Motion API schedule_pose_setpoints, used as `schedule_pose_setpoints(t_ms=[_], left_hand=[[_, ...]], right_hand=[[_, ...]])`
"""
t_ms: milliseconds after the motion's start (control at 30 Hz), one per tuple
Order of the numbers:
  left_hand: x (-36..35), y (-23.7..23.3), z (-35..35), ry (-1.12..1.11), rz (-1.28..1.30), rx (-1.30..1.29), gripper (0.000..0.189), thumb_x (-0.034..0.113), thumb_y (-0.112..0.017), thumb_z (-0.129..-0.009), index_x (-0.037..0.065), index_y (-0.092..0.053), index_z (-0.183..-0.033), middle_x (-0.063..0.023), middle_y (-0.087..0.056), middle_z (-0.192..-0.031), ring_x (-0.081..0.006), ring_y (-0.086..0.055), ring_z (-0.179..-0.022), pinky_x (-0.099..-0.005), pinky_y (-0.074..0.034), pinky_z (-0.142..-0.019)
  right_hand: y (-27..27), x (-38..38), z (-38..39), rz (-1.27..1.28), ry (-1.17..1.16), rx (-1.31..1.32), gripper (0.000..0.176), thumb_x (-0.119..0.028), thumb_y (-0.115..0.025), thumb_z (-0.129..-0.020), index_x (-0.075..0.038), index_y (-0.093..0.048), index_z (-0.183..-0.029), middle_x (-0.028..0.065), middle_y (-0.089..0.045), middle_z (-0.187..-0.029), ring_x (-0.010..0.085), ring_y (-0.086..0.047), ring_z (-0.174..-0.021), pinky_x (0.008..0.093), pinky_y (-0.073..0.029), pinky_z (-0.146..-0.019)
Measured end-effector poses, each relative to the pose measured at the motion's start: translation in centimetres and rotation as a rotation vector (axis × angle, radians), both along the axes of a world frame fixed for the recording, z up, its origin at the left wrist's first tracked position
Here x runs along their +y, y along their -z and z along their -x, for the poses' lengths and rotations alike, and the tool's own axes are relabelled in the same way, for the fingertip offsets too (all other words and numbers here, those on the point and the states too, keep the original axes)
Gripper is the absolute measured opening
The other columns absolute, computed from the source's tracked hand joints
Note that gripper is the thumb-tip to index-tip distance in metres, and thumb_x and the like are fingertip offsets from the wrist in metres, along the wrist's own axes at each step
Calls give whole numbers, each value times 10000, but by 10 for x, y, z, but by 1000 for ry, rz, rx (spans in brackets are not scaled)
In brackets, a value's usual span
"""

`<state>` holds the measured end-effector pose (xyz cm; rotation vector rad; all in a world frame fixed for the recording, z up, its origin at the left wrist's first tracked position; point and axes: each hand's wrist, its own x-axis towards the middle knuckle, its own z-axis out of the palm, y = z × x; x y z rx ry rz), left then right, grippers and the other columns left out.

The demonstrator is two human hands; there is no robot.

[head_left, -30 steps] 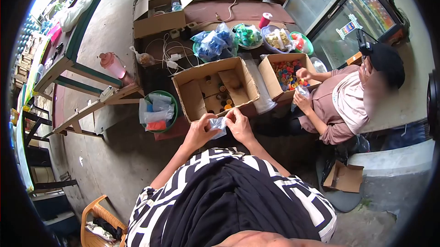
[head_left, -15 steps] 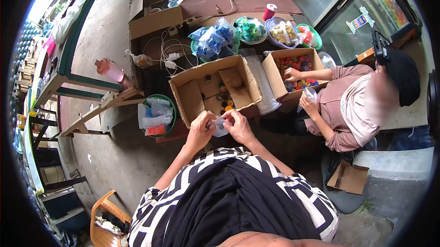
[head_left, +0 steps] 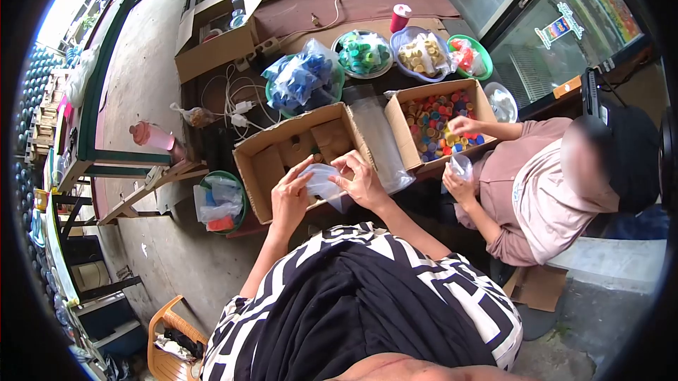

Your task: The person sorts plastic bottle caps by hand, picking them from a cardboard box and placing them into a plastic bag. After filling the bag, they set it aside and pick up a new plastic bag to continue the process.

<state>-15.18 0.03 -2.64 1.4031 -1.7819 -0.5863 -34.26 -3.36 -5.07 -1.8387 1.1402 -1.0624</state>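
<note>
A clear plastic bag point(head_left: 323, 182) is stretched between my two hands in front of my chest. My left hand point(head_left: 291, 194) pinches its left edge, and my right hand point(head_left: 359, 180) pinches the right edge. The bag looks flat, and I make out nothing inside it. Just beyond my hands stands an open cardboard box point(head_left: 256, 162). A few dark bottle caps point(head_left: 295, 149) lie on its bottom; my hands and the bag hide its near part.
A co-worker point(head_left: 526, 190) at the right holds a small bag over a box of colourful caps point(head_left: 445, 123). Behind are basins with bagged blue caps point(head_left: 304, 77), green caps point(head_left: 364, 52) and yellow caps point(head_left: 424, 52). A green basket point(head_left: 244, 201) stands on the left.
My hands have risen and spread the bag, which was bunched between my fingers before. The co-worker's hand has lifted from among the caps. The whole view has shifted a little.
</note>
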Motion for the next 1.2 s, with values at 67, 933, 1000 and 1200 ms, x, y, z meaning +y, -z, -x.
schedule_pose_setpoints(t_ms=[67,933,1000,1200], left_hand=[[-10,-4,4,-56,38,-44,385,-136,-498,-725,3,-664,-1043,-60,-633,-1218,-218,-661,-992,-290,-525,-775],[-7,-15,5,-378,43,-115,460,-93,-544,-730,-7,-597,-1179,-68,-580,-1291,-133,-592,-726,-242,-451,-589],[-13,-15,4,-359,72,-114,459,-80,-544,-738,-9,-592,-1188,-63,-575,-1298,-134,-582,-676,-247,-456,-587],[-26,-13,-7,-264,26,-76,497,-85,-562,-727,13,-588,-1214,-57,-571,-1309,-101,-551,-646,-226,-437,-577]], right_hand=[[7,-19,21,-69,52,-93,276,-203,-724,-817,-23,-622,-1000,96,-578,-928,205,-623,-782,325,-516,-701],[211,-170,189,-186,614,537,241,-125,-442,-919,7,-641,-958,228,-638,-1013,397,-618,-958,448,-511,-821],[187,-162,194,-181,556,393,172,-97,-500,-901,-7,-630,-969,192,-655,-968,354,-644,-902,415,-525,-776],[135,-139,183,-423,538,-268,70,-61,-592,-896,-76,-600,-964,17,-666,-852,96,-643,-678,216,-482,-586]])
